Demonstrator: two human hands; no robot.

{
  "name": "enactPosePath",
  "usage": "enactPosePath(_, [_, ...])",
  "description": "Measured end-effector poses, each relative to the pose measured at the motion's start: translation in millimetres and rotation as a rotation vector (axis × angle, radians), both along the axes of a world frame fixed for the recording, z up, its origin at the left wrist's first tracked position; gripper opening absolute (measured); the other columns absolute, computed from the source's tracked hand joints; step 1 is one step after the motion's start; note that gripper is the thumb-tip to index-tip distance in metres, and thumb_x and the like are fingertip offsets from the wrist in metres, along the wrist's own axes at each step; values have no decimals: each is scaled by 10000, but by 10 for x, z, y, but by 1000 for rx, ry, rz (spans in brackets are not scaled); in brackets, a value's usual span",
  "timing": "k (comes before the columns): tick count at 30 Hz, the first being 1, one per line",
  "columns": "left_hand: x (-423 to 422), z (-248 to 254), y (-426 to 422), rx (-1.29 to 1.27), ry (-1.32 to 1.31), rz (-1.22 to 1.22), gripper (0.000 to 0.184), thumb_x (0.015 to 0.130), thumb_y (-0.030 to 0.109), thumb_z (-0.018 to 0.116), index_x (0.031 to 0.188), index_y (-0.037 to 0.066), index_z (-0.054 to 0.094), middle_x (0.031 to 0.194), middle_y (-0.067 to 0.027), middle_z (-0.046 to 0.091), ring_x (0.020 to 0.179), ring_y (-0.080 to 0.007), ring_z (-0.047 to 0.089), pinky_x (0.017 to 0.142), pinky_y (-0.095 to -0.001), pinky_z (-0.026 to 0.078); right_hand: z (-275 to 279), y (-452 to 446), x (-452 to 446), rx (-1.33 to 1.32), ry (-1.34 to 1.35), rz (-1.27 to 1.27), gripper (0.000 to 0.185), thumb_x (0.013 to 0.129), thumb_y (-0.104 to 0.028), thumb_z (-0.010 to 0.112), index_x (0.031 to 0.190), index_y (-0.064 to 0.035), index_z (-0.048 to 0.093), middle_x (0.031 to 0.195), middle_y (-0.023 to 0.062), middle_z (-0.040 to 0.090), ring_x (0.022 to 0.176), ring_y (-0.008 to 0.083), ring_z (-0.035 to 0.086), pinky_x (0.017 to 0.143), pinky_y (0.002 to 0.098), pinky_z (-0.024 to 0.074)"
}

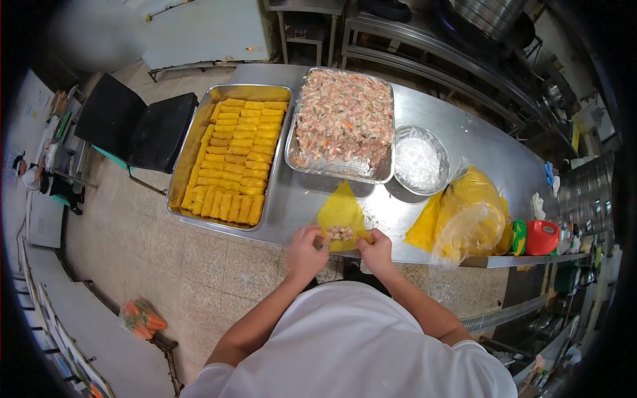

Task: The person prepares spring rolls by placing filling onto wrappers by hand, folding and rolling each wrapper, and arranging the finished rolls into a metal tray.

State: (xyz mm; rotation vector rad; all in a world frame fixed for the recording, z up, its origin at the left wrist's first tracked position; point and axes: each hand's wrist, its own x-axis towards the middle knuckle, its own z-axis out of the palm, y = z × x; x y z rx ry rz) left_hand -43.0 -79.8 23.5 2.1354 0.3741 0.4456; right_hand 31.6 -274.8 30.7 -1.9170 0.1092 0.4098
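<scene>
A yellow spring roll wrapper (341,205) lies on the steel table's near edge, one corner pointing away from me. A short strip of meat filling (342,233) sits across its near part. My left hand (308,252) is closed on the wrapper's left side, and my right hand (375,251) pinches its right side. Just beyond is a metal tray (290,151) heaped with raw meat filling (345,113). Left of that, a deep tray (178,174) holds rows of yellow rolls (240,149). A round metal bowl (445,149) with a white substance (418,159) stands to the right.
A plastic bag of yellow wrappers (471,209) and a red container (542,237) stand along the steel table (494,142) at right. A black chair (149,126) is beyond the left end. A bag of carrots (142,318) lies lower left. Another person (43,179) is far left.
</scene>
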Motion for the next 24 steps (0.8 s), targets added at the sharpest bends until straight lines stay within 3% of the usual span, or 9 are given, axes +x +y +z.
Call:
enactPosePath(4, [183, 5, -129, 197, -3, -287, 276, 807, 73, 777, 1057, 39, 666, 1262, -180, 682, 1228, -402, 608, 1049, -514, 493, 76, 60, -38, -10, -121, 92, 156, 900, -19, 744, 1037, 55, 743, 880, 123, 762, 840, 199, 724, 779, 354, 584])
enactPosePath(6, [235, -94, -159, 312, 86, -433, 335, 780, 52, 754, 1097, 26, 649, 1287, -195, 667, 1247, -406, 601, 1070, -517, 485, 179, 60, -41, -77, -178, 162, 195, 896, -19, 742, 1076, 55, 742, 966, 170, 771, 923, 266, 747, 850, 381, 588])
enactPosePath(10, [220, -182, -117, 291, 99, -516, 435, 751, 67, 755, 1159, 2, 619, 1362, -225, 631, 1315, -416, 571, 1142, -506, 457, 73, 35, 8, -152, -496, 315, 283, 862, -20, 713, 1135, 47, 737, 1151, 244, 753, 1015, 396, 731, 916, 453, 597])
enactPosePath(13, [184, -208, -41, 158, 127, -517, 539, 754, 75, 774, 1255, 1, 590, 1402, -236, 612, 1363, -427, 546, 1185, -502, 435, 92, 49, 70, -206, -580, 487, 309, 823, -24, 734, 1127, 33, 725, 1221, 247, 732, 1155, 431, 680, 1022, 494, 564])
enactPosePath(15, [164, -207, -10, 6, 138, -473, 620, 759, 79, 787, 1332, 1, 562, 1419, -235, 608, 1392, -428, 527, 1212, -498, 418, 31, 77, 133, -267, -689, 640, 296, 812, -41, 752, 1097, 30, 715, 1216, 240, 734, 1170, 423, 677, 1041, 490, 557])
enactPosePath(18, [156, -170, 27, 11, 109, -436, 727, 779, 73, 793, 1445, 12, 510, 1434, -215, 603, 1403, -420, 517, 1207, -501, 420, -9, 74, 160, -314, -785, 755, 286, 802, -67, 770, 1064, 25, 704, 1225, 241, 732, 1177, 425, 675, 1059, 486, 548])
enactPosePath(21, [219, -69, 116, 139, 77, -547, 815, 778, 145, 857, 1498, 29, 493, 1465, -187, 590, 1414, -391, 514, 1206, -495, 412, 19, 62, 177, -369, -796, 824, 310, 793, -93, 788, 1064, 27, 697, 1232, 248, 729, 1187, 429, 669, 1079, 486, 534])
enactPosePath(24, [286, 87, 207, 213, 221, -676, 920, 736, 169, 913, 1535, 52, 471, 1457, -185, 592, 1423, -400, 505, 1205, -512, 395, 133, 44, 224, -367, -756, 875, 388, 774, -109, 801, 1118, 29, 686, 1259, 255, 716, 1211, 431, 655, 1104, 483, 516])
